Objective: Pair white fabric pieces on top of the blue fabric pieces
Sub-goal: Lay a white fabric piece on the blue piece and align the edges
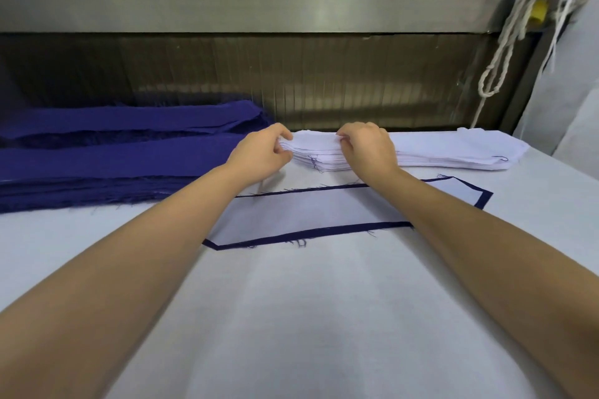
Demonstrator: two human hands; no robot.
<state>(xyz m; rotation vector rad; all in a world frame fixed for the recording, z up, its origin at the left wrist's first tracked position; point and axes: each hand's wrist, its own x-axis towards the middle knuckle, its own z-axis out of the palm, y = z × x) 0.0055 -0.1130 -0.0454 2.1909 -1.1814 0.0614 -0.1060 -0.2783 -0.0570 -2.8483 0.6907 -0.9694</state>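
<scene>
A stack of white fabric pieces [447, 152] lies at the back of the table, right of centre. My left hand [262, 154] pinches the left end of the stack's top piece, and my right hand [368, 147] pinches the same piece a little further right. A tall stack of blue fabric pieces [107, 159] fills the back left. In front of the white stack lies a white piece [308, 212] laid on a blue piece [324, 232], whose dark border shows all round. My forearms cross over both ends of this pair.
The table is covered by a pale cloth [308, 317]. Behind it runs a metal machine panel [259, 74] with a steel rail on top. White cords [518, 29] hang at the back right beside a grey wall.
</scene>
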